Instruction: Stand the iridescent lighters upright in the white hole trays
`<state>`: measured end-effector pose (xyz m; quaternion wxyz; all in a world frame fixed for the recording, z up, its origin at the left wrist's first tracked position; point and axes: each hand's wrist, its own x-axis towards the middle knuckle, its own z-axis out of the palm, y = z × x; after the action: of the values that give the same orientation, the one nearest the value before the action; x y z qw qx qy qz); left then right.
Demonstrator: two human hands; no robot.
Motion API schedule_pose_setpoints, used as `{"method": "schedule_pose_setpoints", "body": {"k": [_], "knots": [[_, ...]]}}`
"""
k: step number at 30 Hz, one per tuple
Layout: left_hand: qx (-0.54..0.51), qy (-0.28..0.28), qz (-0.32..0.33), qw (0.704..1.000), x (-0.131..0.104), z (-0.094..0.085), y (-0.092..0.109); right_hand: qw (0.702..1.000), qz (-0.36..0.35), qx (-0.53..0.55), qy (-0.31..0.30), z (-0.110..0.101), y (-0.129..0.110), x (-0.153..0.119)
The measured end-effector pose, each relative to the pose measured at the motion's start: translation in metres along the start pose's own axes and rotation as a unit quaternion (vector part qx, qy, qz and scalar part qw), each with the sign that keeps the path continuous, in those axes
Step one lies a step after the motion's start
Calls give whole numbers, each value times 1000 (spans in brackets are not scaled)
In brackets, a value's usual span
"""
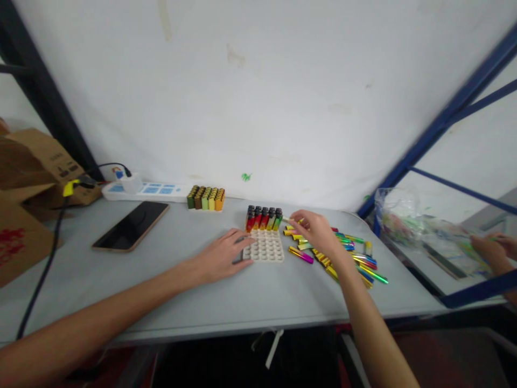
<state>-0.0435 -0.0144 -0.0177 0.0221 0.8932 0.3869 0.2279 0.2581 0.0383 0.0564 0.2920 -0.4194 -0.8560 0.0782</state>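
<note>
A white tray with rows of round holes (264, 248) lies on the grey table. Several lighters with black tops and coloured bodies (264, 218) stand upright in its back rows. My left hand (226, 253) rests at the tray's left edge with its fingers apart. Right of the tray, my right hand (313, 226) is closed in a pinch on a small pale item (287, 219), close to the standing lighters. Beneath and beside that hand spreads a loose pile of shiny coloured tubes (365, 264), partly hidden by the forearm. A magenta and gold tube (301, 255) lies nearest the tray.
A block of upright green, yellow and orange pieces (205, 198) stands near the wall. To the left are a phone (131, 226), a power strip (161, 190) and cardboard boxes (24, 215). Beyond the blue frame (440, 129), another person's hands (490, 250) and a plastic bag (399, 215) show.
</note>
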Motion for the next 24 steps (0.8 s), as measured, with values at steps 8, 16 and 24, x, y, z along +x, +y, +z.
{"method": "schedule_pose_setpoints", "body": {"k": [8,16,24], "knots": [[-25,4,-1,1000,0,3,-4,990,10,-93,-105,17,19,-75],[-25,-2,5,1000,0,1,-5,992,69,-63,-81,19,15,-56],[-25,1,10,1000,-1,0,-4,1000,21,10,-21,30,0,-29]]}}
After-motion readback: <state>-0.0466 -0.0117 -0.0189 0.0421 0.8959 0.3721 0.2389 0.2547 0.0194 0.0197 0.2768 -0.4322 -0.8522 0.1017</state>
